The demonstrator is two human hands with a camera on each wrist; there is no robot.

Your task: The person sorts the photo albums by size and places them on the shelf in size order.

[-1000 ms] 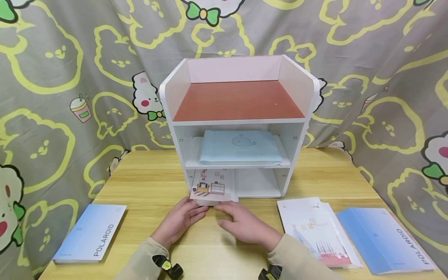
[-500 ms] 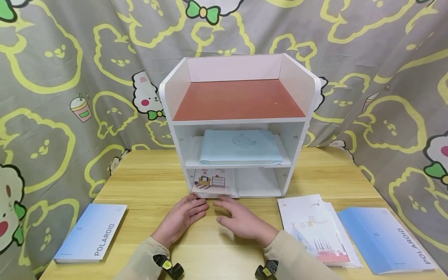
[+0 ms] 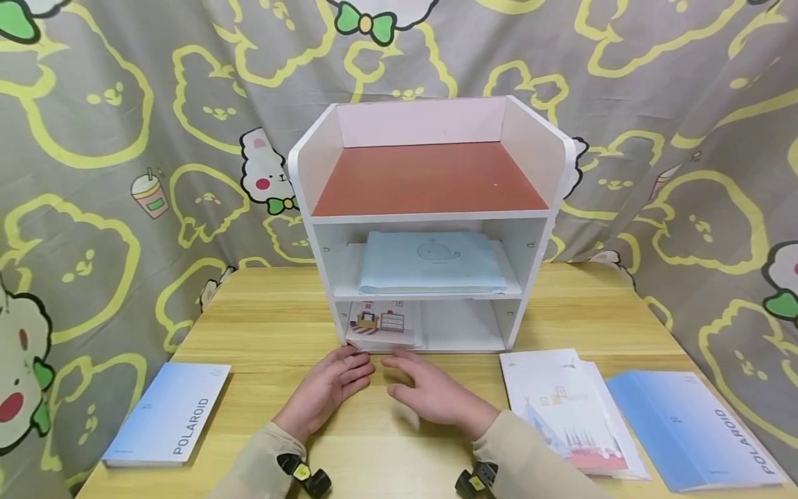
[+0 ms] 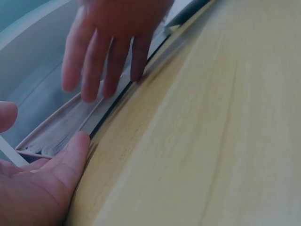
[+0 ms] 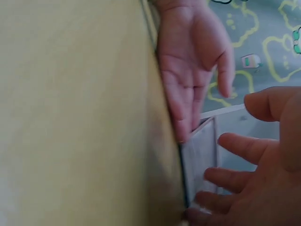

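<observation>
In the bottom compartment of a white shelf unit (image 3: 436, 296), a booklet stack (image 3: 388, 334) with a pictured cover lies against the left side. Its front lies about level with the compartment's front edge. My left hand (image 3: 330, 388) rests on the table, palm turned inward, fingertips at the stack's left front corner. Across from it, my right hand (image 3: 436, 391) has its extended fingers close to the front edge; whether they touch the stack cannot be told. Neither hand grips anything. The right wrist view shows the stack's pale edge (image 5: 200, 160) between both hands.
A light blue whale-print folder (image 3: 433, 260) fills the middle shelf. One blue POLAROID book (image 3: 168, 414) lies at the left, and blue POLAROID books (image 3: 695, 430) lie at the right. Beside those sits a white illustrated booklet pile (image 3: 564, 412). A patterned curtain (image 3: 187, 138) hangs behind.
The booklet stack has slid backward into the bottom compartment, where its front stuck out before. Both hands moved slightly forward with it, then stayed nearly still over the last half second.
</observation>
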